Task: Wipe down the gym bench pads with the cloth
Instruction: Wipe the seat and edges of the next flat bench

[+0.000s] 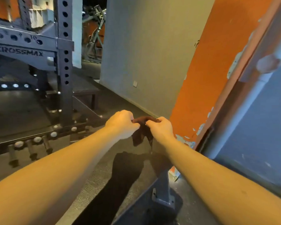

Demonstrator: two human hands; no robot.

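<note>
A small dark brown cloth (142, 132) hangs bunched between my two hands in front of me, above the floor. My left hand (122, 124) grips its upper left part with curled fingers. My right hand (161, 128) pinches its upper right part. A loose end of the cloth dangles below the hands. An orange bench pad (221, 62), worn and peeling along its edge, stands steeply tilted to the right of my hands. Neither the cloth nor my hands touch the pad.
A grey steel rack (64, 62) with holes and bolts stands at the left, its base beam (39, 138) running across the dark rubber floor. A grey wall (144, 54) lies straight ahead. The bench's dark metal frame (162, 192) sits low between my forearms.
</note>
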